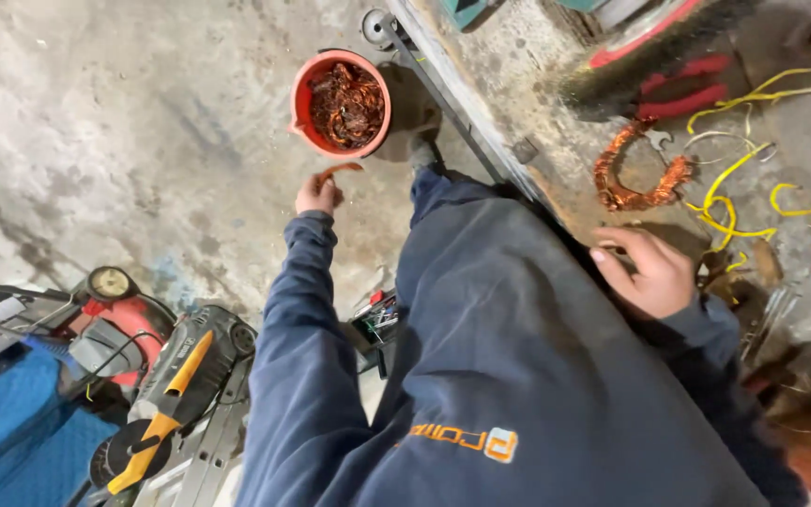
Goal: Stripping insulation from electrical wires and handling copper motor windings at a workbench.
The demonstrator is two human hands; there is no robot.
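My left hand reaches down towards the concrete floor, pinching a short bent piece of copper wire. Just beyond it stands an orange bucket filled with tangled copper wire. My right hand rests with loosely curled fingers on the edge of a dirty workbench; nothing shows in its grip. A ring-shaped copper winding lies on the bench a little beyond that hand. I wear a dark blue sweatshirt, and one shoe shows by the bucket.
Yellow wires and red-handled pliers lie on the bench with a dark brush. On the floor at the lower left sit a black and yellow power tool, a red machine and blue cloth.
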